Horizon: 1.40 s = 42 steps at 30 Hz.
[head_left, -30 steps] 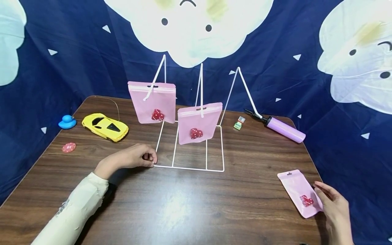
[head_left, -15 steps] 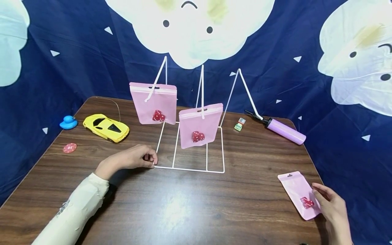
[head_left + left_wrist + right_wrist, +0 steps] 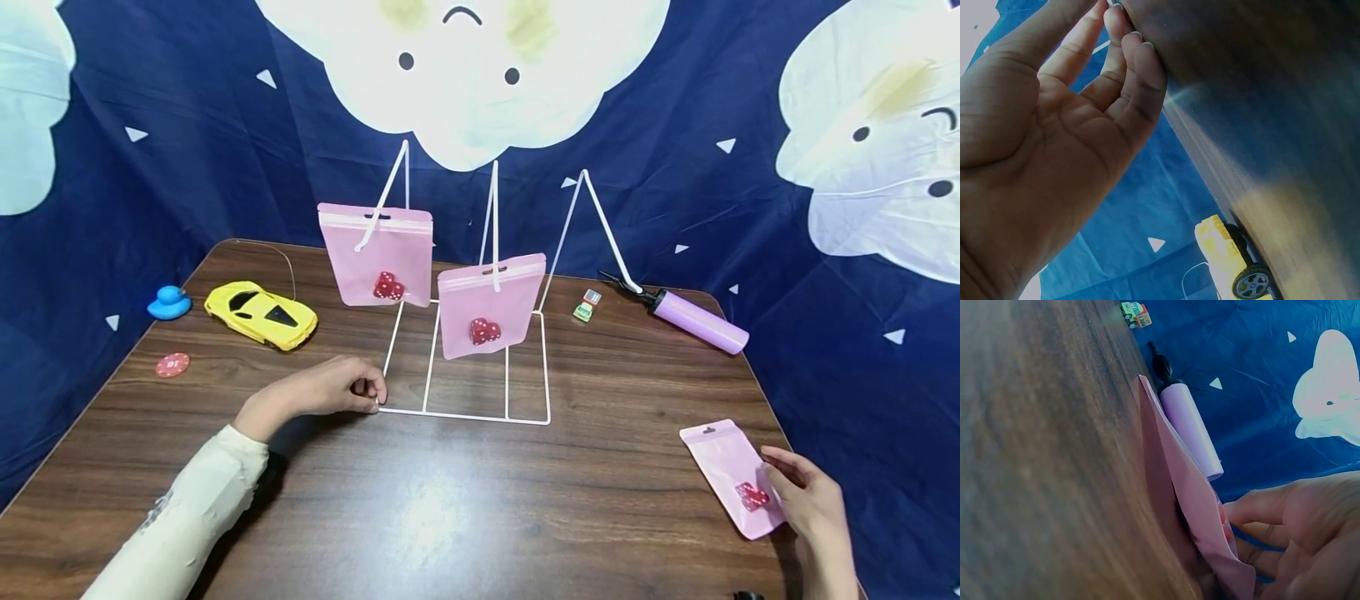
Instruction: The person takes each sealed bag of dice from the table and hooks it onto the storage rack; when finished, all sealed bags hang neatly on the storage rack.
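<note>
In the head view my left hand point(image 3: 333, 387) pinches the front left corner of a white wire rack point(image 3: 462, 415) that stands on the table. Two pink zip pouches hang from the rack's arms: one pouch point(image 3: 375, 262) on the left arm, another pouch point(image 3: 491, 292) on the middle arm, each with red dice showing inside. The right arm point(image 3: 606, 221) bears no pouch. At the table's right side my right hand point(image 3: 813, 500) holds a third pink pouch point(image 3: 720, 462) by its right edge, thumb on top near the red dice. In the right wrist view this pouch point(image 3: 1185, 481) is tilted, its near edge raised.
A yellow toy car point(image 3: 262, 315), a blue rubber duck point(image 3: 170, 303) and a red poker chip point(image 3: 172, 365) are at the left. Behind the rack's right side lie a small green toy car point(image 3: 583, 312) and a purple hand pump point(image 3: 697, 321). Blue fabric point(image 3: 225, 167) surrounds the table.
My right hand has shifted slightly left over the third pouch's edge. The pouch on the middle arm has swayed a little. My left hand stays on the rack corner.
</note>
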Motion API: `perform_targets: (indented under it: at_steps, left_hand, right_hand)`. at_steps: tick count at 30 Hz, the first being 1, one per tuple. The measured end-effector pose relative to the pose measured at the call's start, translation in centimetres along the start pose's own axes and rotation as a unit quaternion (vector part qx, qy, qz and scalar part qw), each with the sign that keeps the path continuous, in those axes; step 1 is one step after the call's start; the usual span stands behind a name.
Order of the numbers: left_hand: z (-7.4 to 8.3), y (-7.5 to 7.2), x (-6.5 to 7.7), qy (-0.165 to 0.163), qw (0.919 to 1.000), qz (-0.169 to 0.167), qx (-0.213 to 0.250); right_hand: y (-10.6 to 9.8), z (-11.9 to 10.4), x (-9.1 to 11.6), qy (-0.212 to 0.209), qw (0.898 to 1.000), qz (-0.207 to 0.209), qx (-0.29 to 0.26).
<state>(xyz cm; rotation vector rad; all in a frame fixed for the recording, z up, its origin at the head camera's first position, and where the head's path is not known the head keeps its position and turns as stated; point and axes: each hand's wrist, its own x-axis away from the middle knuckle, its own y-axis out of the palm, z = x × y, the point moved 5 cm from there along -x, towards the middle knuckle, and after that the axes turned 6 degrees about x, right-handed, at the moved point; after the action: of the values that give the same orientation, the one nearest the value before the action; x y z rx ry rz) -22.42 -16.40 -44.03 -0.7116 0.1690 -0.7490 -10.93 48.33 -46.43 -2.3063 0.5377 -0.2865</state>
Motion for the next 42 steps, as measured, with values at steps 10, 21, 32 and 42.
perform_targets:
  at_steps: [10,21,32,42]
  left_hand:
    - [-0.26,0.11,-0.09,-0.011,0.9999,-0.004,0.008]
    - [-0.31,0.06,-0.14,-0.01,0.9999,-0.004,0.002]
    - [-0.23,0.12,-0.12,-0.009,1.0,-0.002,0.003]
    - [-0.32,0.09,-0.12,-0.008,1.0,-0.003,0.002]
  right_hand:
    - [0.41,-0.32,-0.14,0.031,0.999,-0.006,0.025]
    - [0.62,-0.56,0.05,0.025,0.998,-0.01,0.064]
    - [0.1,-0.54,0.35,0.056,0.997,0.018,0.055]
    - [-0.35,-0.45,0.49,0.069,0.997,0.023,0.026]
